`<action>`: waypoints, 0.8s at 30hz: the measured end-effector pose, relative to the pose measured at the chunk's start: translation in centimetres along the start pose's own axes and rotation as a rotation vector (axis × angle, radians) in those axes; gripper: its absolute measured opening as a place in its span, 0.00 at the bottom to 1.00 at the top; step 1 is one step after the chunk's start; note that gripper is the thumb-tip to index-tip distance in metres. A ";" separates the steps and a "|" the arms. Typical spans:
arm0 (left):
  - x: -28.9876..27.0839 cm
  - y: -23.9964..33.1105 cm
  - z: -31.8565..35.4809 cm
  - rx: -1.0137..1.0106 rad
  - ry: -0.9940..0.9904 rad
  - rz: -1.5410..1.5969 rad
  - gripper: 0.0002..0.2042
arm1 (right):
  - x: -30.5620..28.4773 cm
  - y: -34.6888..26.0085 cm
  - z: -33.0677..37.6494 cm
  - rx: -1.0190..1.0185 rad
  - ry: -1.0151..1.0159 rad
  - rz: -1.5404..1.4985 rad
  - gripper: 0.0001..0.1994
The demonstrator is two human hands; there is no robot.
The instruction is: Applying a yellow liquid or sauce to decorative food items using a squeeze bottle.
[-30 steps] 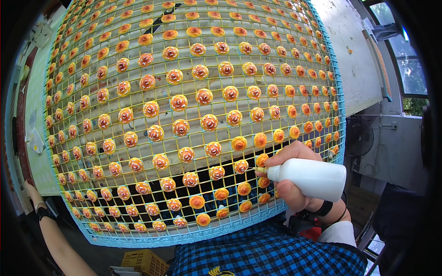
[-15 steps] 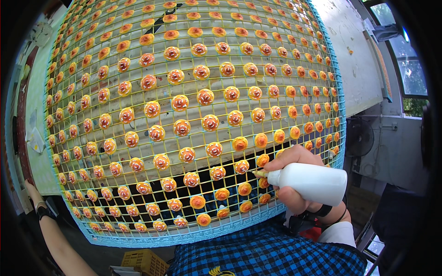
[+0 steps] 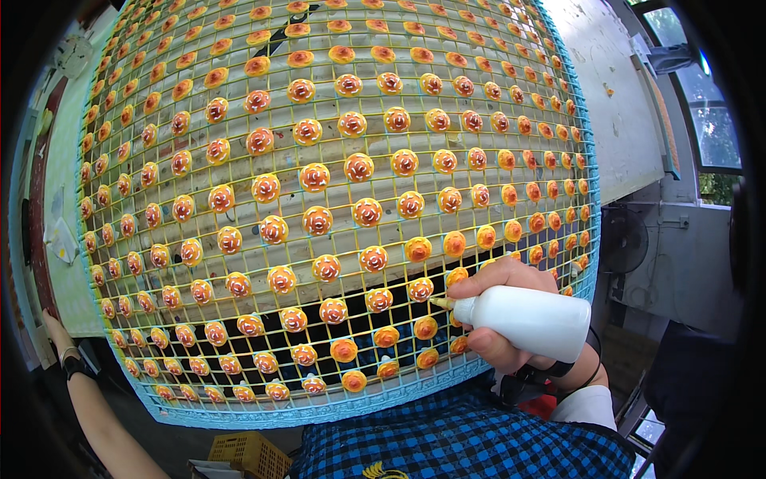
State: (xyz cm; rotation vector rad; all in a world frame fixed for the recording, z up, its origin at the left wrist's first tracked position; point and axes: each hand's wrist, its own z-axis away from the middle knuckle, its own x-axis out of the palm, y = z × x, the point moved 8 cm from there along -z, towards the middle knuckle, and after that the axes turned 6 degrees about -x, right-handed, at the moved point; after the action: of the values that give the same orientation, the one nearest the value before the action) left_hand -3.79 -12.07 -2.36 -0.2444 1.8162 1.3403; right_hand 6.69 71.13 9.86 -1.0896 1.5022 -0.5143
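A white squeeze bottle lies tilted in my right hand, fingers closed round it. Its thin yellowish nozzle points left, at the lower edge of an orange rosette that bears white strokes. Below it sits a plain orange rosette without strokes. Rows of such rosettes cover a yellow wire grid inside a light-blue frame. Many in the middle and left carry white strokes. Far to the left, my left hand rests by a table edge, a finger stretched out; the other fingers are hard to see.
A pale green table runs along the left, and a whitish worktop lies beyond the frame at right. Under the frame's near edge stands a yellow plastic crate. A dark fan is at the right.
My right hand and the bottle have shifted slightly left, bringing the nozzle to the strokes-bearing rosette's lower right edge. My left hand has stayed in place.
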 end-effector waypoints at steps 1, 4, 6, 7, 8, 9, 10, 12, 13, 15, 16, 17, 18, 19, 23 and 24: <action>-0.1 0.4 0.2 0.001 0.000 0.002 0.22 | -0.1 -0.1 0.0 -0.002 0.002 0.000 0.14; -0.4 1.2 0.9 0.002 -0.001 0.006 0.22 | -0.3 -0.3 0.0 0.005 0.005 -0.022 0.13; -0.6 1.5 1.2 0.002 -0.002 0.007 0.22 | -0.3 0.0 0.1 0.094 -0.025 -0.064 0.14; -0.4 1.6 1.5 0.002 -0.006 0.009 0.22 | -0.4 -0.1 0.1 0.095 -0.023 -0.061 0.14; -0.3 1.7 1.7 0.001 -0.010 0.011 0.22 | -0.5 0.0 0.2 0.114 -0.027 -0.100 0.14; -0.2 1.8 2.0 0.000 -0.014 0.013 0.22 | -0.6 0.0 0.3 0.132 -0.031 -0.138 0.15; -0.2 1.9 2.0 0.000 -0.015 0.015 0.22 | -0.9 -0.1 0.3 0.132 -0.030 -0.138 0.15; -0.1 2.2 2.2 -0.001 -0.017 0.019 0.22 | -2.1 -0.4 0.3 0.134 0.054 -0.189 0.16; -0.1 2.3 2.2 -0.001 -0.017 0.021 0.22 | -2.3 0.3 0.6 0.276 0.096 -0.304 0.16; -0.2 2.4 2.2 -0.001 -0.016 0.026 0.22 | -2.3 0.6 -0.1 0.271 0.106 -0.275 0.16; -0.1 2.5 2.3 -0.003 -0.018 0.030 0.22 | -2.4 0.8 -0.5 0.270 0.114 -0.242 0.16; 0.0 2.5 2.3 -0.006 -0.019 0.033 0.22 | -2.2 0.9 -0.7 0.251 0.101 -0.198 0.16; 0.0 2.4 2.4 -0.008 -0.019 0.035 0.22 | -1.9 1.2 -0.8 0.249 0.099 -0.197 0.16; 0.0 2.4 2.5 -0.011 -0.019 0.036 0.22 | -1.6 1.5 -0.8 0.242 0.107 -0.200 0.16; -0.4 1.9 2.7 -0.022 -0.018 0.034 0.22 | -0.9 2.2 -0.7 0.212 0.105 -0.188 0.16; -0.4 1.8 2.8 -0.025 -0.019 0.032 0.22 | -0.9 2.2 -0.7 0.213 0.102 -0.189 0.16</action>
State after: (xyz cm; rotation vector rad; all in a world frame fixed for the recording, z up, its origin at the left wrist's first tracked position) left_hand -3.19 -9.09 -0.97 -0.2162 1.7960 1.3836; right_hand 5.19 72.70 8.72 -1.0544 1.4025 -0.8529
